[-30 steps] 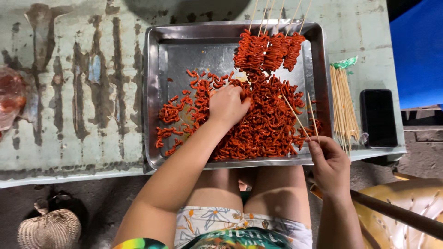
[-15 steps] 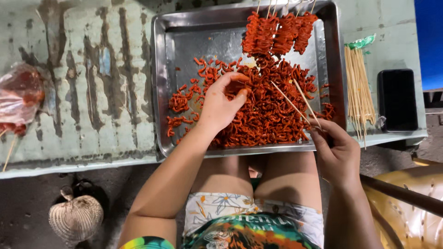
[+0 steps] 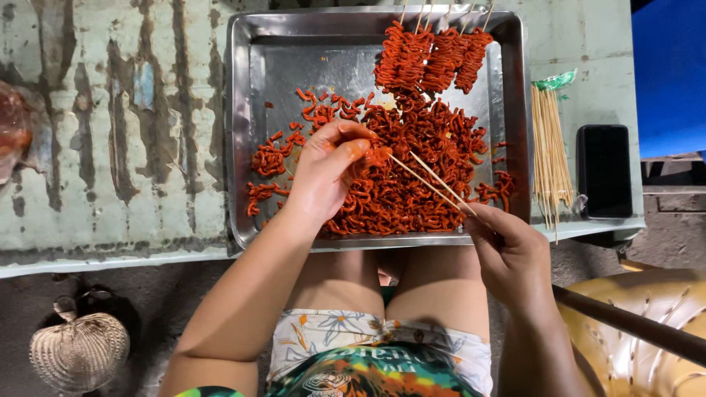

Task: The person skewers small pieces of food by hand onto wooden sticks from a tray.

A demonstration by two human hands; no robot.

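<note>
A metal tray (image 3: 243, 110) on a worn green table holds a heap of red marinated meat pieces (image 3: 412, 176). Several filled skewers (image 3: 434, 55) lie at the tray's far side. My left hand (image 3: 327, 173) pinches a red piece over the heap, at the tips of two thin bamboo sticks (image 3: 434, 184). My right hand (image 3: 507, 254) grips the near ends of those sticks at the tray's front right corner.
A bundle of bare bamboo skewers (image 3: 548, 154) and a black phone (image 3: 604, 170) lie right of the tray. A plastic bag (image 3: 11, 132) sits at the table's left edge. A woven fan (image 3: 77, 349) lies on the ground; a tan plastic chair (image 3: 647, 331) stands at right.
My left hand lifted from the heap with a piece and brought it to the stick tips. My right hand has tilted the sticks toward it.
</note>
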